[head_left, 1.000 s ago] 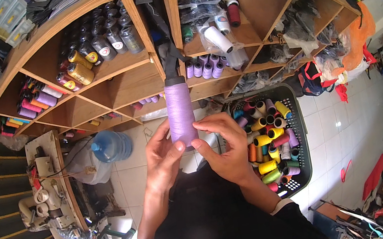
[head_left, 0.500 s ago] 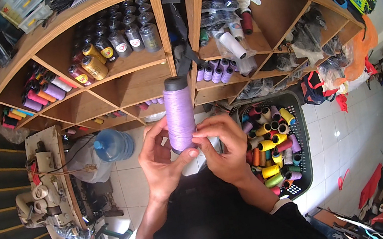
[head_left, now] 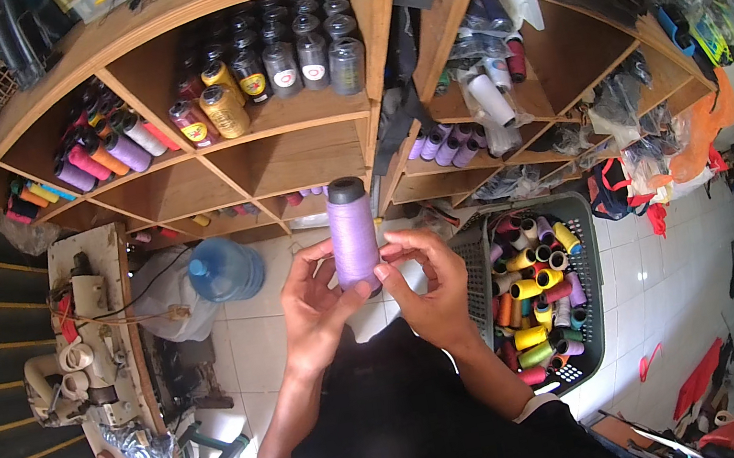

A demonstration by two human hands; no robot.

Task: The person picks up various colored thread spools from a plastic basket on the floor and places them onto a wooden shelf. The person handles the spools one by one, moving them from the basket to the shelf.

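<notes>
A tall lilac spool of thread (head_left: 354, 241) with a black end stands upright in front of my chest. My left hand (head_left: 316, 301) is closed around its lower left part, with the thumb across the front near the base. At the spool's lower right side, my right hand (head_left: 429, 282) has its thumb and fingers curled close together, the thumb tip against the thread. Whether a loose thread end lies between those fingertips is too small to make out. The spool's bottom is partly hidden by my left thumb.
Wooden shelves (head_left: 307, 159) hold spools, wrapped cones and plastic bags ahead. On the right, a dark basket (head_left: 598, 287) is filled with many-coloured spools. A blue water jug (head_left: 226, 270) sits on the tiled floor at left, beside a bench with a sewing machine (head_left: 88, 363).
The view has shifted, so shelves and basket appear farther right and lower. The spool sits slightly lower in view, still in my left hand. My right fingers stay at its lower side.
</notes>
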